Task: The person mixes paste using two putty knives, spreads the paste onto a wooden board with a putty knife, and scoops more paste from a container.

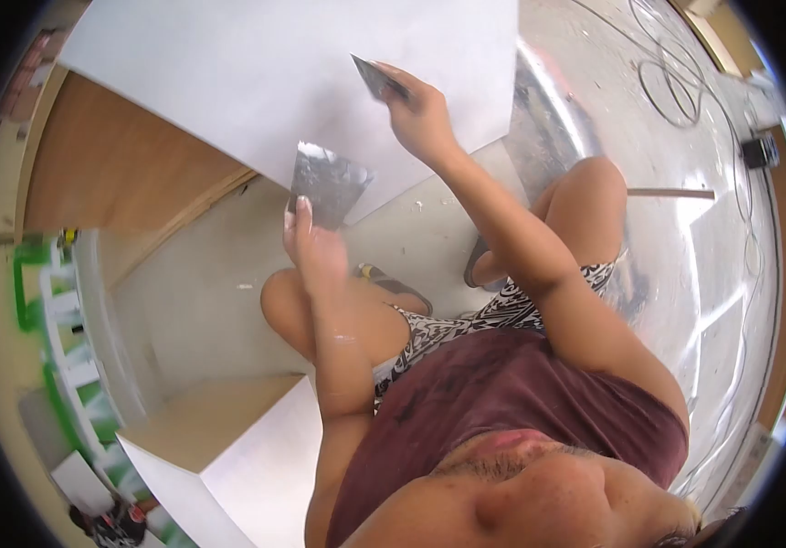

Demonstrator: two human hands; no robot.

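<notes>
My left hand (pixel 315 251) is closed around the lower end of a putty knife (pixel 329 187). Its broad metal blade points up and bears whitish smears; the hand is slightly blurred. Higher and to the right, my right hand (pixel 422 114) grips a second putty knife (pixel 377 80), whose dark blade tilts up and left over a large white panel (pixel 228 64). Whether that blade touches the panel I cannot tell. The left blade overlaps the panel's lower edge in view. White residue marks the left fingertips.
Beside the panel is a brown wooden board (pixel 119 155). A white box-like piece (pixel 265 457) stands at lower left. Clear plastic sheeting (pixel 676 265) covers the floor at right, with a coiled cable (pixel 671 91) and a thin strip (pixel 671 193) there. Green-and-white items (pixel 68 338) line the left.
</notes>
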